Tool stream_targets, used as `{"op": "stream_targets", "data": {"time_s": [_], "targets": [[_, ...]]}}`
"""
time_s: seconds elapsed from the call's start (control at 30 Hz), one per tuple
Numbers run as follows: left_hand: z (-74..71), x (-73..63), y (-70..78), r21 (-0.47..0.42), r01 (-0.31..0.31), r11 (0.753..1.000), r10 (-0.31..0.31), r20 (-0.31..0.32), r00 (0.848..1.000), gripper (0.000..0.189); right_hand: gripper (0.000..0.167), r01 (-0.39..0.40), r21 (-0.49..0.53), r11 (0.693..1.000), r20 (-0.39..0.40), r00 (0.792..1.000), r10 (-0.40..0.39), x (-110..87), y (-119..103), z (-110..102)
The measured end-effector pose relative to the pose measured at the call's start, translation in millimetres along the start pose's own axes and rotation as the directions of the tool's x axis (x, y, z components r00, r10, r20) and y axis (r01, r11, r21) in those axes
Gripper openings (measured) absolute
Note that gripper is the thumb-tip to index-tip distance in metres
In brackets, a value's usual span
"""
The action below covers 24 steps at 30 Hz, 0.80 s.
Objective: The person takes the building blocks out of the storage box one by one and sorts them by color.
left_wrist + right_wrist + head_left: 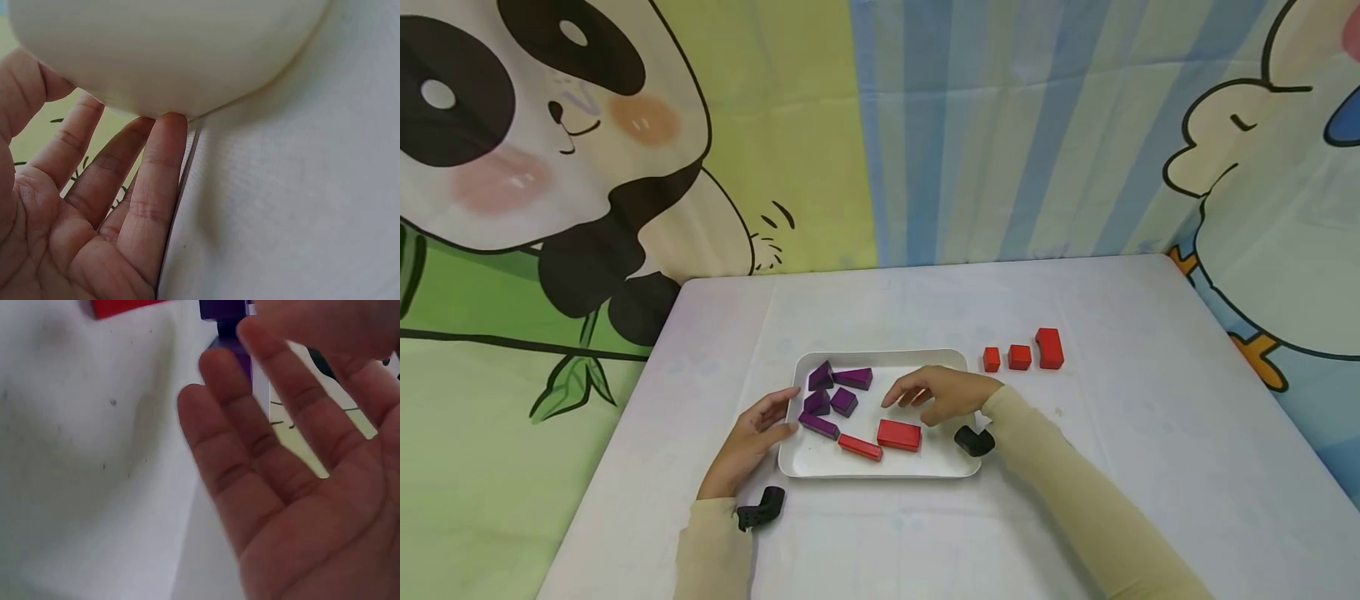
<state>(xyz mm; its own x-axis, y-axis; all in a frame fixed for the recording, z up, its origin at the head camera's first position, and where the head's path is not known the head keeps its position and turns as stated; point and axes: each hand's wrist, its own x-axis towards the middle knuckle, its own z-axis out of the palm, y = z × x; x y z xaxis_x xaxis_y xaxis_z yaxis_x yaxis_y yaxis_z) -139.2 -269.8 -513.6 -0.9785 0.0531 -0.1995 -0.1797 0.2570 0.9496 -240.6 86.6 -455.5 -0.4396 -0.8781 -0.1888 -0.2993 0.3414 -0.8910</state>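
A white tray (925,467) lies on the table with several purple blocks (844,403) grouped in its left part. Nearer its front are a thin red block (860,447) and a wider red rectangular block (898,435). My left hand (752,437) touches the tray's left edge, its fingers mostly straight; the left wrist view shows fingertips right at the outer wall (187,75). Above the tray's right part hovers my right hand (951,393), fingers loosely bent, holding nothing. The right wrist view has that palm (312,537) beside the tray floor (75,462).
On the table beyond the tray's back right corner stand a small red cube (992,359), a slightly larger red block (1019,357) and a taller red block (1049,348) with a curved edge. A printed cloth (790,125) with cartoon animals hangs behind the white table (887,542).
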Motion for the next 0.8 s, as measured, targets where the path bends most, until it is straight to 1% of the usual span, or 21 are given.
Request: {"op": "stream_targets", "data": {"time_s": [0.1, 0.2, 0.33, 0.47, 0.67, 0.8], "targets": [[-0.2, -0.2, 0.5, 0.002, 0.0, 1.0, 0.0, -0.002, 1.0, 0.062, 0.061, -0.046, -0.033, 0.998, 0.039, 0.998, 0.047, 4.5, -1, 5], [-0.5, 0.0, 0.5, 0.002, 0.001, 1.0, -0.001, -0.003, 1.0, 0.061, 0.067, -0.061, -0.074, 0.995, 0.065, 0.996, 0.066, 8.0, -2, 9], [-0.5, 0.7, 0.3, 0.001, -0.003, 1.0, 0.003, -0.001, 1.0, 0.061, 0.071, -0.042, -0.131, 0.991, 0.09, 0.994, 0.054, 10.1, -4, 13], [0.4, 1.3, 0.4, -0.001, -0.027, 1.0, 0.027, 0.003, 1.0, 0.061, 0.069, -0.009, -0.174, 0.985, 0.104, 0.994, 0.028, 10.2, -5, 15], [0.6, 0.6, 1.5, 0.001, -0.022, 1.0, 0.022, 0.005, 1.0, 0.061, 0.061, -0.012, -0.176, 0.984, 0.066, 0.998, 0.024, 8.4, -4, 17], [0.1, -0.4, 2.1, -0.004, -0.019, 1.0, 0.019, 0.008, 1.0, 0.061, 0.059, -0.069, -0.179, 0.981, -0.002, 0.998, 0.07, 7.3, -2, 17]]}}
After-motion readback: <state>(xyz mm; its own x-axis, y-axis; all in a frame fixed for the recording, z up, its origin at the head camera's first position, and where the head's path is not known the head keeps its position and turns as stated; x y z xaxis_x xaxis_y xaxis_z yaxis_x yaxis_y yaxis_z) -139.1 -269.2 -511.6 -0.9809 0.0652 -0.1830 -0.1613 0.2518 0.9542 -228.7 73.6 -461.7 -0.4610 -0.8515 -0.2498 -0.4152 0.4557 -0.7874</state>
